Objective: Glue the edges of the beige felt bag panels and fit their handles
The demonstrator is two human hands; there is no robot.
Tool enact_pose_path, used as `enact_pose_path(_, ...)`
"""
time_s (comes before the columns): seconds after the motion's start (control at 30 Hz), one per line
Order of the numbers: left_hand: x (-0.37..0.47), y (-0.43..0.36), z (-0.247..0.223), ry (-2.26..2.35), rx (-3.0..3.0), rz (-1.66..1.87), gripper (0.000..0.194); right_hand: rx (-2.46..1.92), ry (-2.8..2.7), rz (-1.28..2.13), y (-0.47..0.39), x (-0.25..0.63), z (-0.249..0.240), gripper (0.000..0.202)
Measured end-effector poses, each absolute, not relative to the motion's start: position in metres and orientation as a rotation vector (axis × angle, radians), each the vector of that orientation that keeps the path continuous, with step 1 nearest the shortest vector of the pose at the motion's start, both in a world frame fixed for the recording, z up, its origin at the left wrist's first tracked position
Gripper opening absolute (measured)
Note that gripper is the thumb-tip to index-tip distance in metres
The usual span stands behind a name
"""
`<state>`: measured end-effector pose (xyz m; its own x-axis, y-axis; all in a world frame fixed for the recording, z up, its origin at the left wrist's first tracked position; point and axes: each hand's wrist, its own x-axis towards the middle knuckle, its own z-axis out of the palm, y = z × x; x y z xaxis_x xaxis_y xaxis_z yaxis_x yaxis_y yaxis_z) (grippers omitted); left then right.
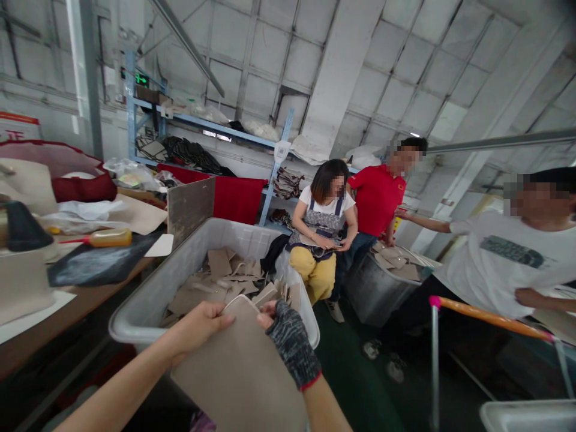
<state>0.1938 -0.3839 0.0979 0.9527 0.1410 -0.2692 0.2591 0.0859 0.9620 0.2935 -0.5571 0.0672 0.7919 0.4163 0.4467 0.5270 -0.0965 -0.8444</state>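
Both my hands hold one flat beige leather-like piece [240, 366] with a rounded top edge, low in the middle of the view. My left hand [198, 329] is bare and grips its upper left edge. My right hand [288, 336] wears a dark knitted fingerless glove with a red cuff and pinches the upper right edge. Just beyond the piece stands a grey plastic bin [148, 300] holding several similar tan cut pieces [220, 279].
A wooden table [67, 306] at left carries an orange squeeze bottle [105, 238], dark sheets and paper. Three people are at right near a second bin [373, 291] of tan pieces. A metal rail with an orange bar [490, 318] stands at right. Blue shelving [202, 126] lines the back wall.
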Motion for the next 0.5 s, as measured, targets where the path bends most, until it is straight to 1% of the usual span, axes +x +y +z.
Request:
enact_pose_path(0.07,0.196,-0.384,0.097,0.321,1.477,-0.091,0.060,-1.677,-0.754,-0.092,-0.555,0.293,0.069,0.022)
enact_pose_path(0.27,0.197,-0.387,0.096,0.341,1.460,-0.090,0.061,-1.651,-0.749,-0.252,-0.545,0.292,0.072,0.017)
enact_pose_path(0.37,0.197,-0.387,0.096,0.345,1.466,-0.093,0.063,-1.706,-0.771,-0.295,-0.544,0.294,0.071,0.013)
enact_pose_path(0.5,0.198,-0.387,0.095,0.324,1.456,-0.114,0.063,-1.777,-0.813,-0.402,-0.542,0.298,0.067,0.012)
